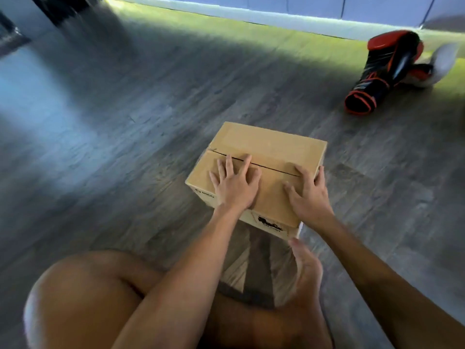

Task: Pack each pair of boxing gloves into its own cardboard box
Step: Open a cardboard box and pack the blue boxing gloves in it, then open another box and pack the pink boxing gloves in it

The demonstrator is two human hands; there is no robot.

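A brown cardboard box (271, 144) stands on the grey wood floor in front of me, its top flaps folded down with a thin seam between them. My left hand (236, 185) lies flat on the near flap, fingers spread. My right hand (308, 195) presses flat on the same flap at the box's right edge. What is inside the box is hidden. A black and red boxing glove (382, 71) lies on the floor at the far right, with a second glove (425, 74) partly behind it.
My bare knee (83, 293) and foot (307, 268) are on the floor just before the box. A pale wall base (251, 11) runs along the back. A dark object (10, 36) sits at the far left.
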